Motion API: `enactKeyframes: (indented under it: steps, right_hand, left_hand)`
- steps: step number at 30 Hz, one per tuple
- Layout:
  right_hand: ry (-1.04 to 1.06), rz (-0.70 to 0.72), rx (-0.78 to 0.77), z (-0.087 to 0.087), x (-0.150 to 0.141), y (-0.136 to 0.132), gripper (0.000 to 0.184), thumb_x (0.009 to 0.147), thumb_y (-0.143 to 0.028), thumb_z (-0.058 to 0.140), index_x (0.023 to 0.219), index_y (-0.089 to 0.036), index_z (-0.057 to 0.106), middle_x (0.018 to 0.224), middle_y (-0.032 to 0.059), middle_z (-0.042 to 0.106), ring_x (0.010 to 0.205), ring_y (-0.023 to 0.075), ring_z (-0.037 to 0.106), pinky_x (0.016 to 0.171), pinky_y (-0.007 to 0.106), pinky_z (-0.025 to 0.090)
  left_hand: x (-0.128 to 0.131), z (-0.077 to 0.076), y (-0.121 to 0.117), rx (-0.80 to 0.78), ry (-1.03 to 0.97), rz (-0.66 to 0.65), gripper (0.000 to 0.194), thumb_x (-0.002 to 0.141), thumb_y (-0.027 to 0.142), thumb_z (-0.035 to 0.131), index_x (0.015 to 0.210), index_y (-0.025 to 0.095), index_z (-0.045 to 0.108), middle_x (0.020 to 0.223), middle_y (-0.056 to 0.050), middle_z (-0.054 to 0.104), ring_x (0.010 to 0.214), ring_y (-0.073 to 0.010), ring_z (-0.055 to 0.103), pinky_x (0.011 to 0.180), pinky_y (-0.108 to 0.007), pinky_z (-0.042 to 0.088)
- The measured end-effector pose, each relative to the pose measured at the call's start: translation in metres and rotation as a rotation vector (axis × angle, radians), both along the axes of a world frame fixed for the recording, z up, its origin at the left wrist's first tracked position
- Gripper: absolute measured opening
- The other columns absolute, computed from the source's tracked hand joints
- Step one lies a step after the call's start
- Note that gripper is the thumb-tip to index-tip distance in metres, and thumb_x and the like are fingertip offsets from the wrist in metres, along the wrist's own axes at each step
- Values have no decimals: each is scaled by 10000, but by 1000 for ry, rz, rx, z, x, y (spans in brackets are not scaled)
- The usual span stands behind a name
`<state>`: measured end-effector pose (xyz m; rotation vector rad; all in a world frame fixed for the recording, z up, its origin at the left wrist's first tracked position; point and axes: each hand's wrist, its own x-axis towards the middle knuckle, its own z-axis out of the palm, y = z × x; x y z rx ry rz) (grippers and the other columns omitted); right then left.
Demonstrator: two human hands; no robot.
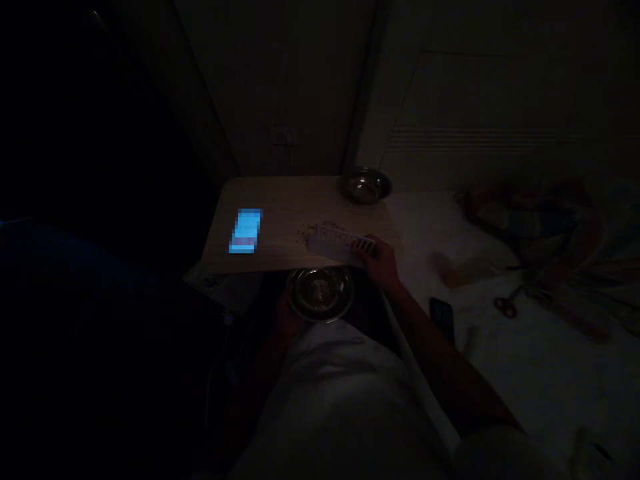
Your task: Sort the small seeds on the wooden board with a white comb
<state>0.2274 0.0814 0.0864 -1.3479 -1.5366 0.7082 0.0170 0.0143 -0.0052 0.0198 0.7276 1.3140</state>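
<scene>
In dim light, my right hand [381, 261] is closed round the right end of a pale, oblong plastic piece with a row of slots [333, 243]. That piece is tilted on its long side over the wooden tabletop [280, 200], near its front edge. Small dark crumbs [304, 233] lie scattered beside and behind it. Just below the table edge, my left hand [290, 312] grips the left rim of a round steel bowl [345, 303]. Something pale sits in the bowl's middle, too dark to make out. The left fingers are partly hidden under the bowl.
A glowing, blurred-out screen [246, 231] lies on the table's left. Another steel bowl [367, 185] stands at the back right corner. On the white sheet to the right are a dark phone [442, 317], red-handled scissors [506, 307] and a heap of cloth [530, 213].
</scene>
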Motion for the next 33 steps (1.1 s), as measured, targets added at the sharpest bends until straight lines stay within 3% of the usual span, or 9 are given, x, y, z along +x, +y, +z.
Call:
enactKeyframes:
  steps: [4,9,18,24,33]
  right_hand:
    - [-40,-15,8,1,1,-1,139,729,-300,595,790,-175,600,668,-6,587,599,134,513,556,246,374]
    - [-35,-11,28,4,0,-2,130,732,-297,592,780,-177,599,666,0,590,605,138,516,558,249,382]
    - [-65,-2,38,6,0,-2,116,735,-290,596,773,-180,586,656,-4,593,600,138,512,555,246,377]
    - [-69,0,33,8,-1,-3,114,742,-288,588,768,-178,575,640,-12,569,576,128,494,534,237,365]
    - [-59,35,16,5,0,-2,123,736,-279,586,801,-177,605,690,4,614,617,143,529,584,258,397]
  left_hand:
    - [1,1,1,-36,-30,-25,296,822,338,526,953,132,693,989,-95,709,1093,-285,580,995,-436,396]
    - [0,-1,1,11,-67,-29,266,833,304,510,989,182,688,987,-62,714,1039,-254,611,992,-446,397]
    - [-3,-13,1,-42,-29,-46,305,810,351,541,1007,160,673,1033,-79,698,1107,-272,574,995,-445,396]
    - [0,-10,1,-14,-13,-2,275,814,322,540,989,161,680,997,-67,707,1084,-252,587,1000,-423,394]
    - [-1,-7,0,28,-59,-59,320,808,355,539,1028,163,669,1048,-73,695,1141,-271,549,1006,-442,386]
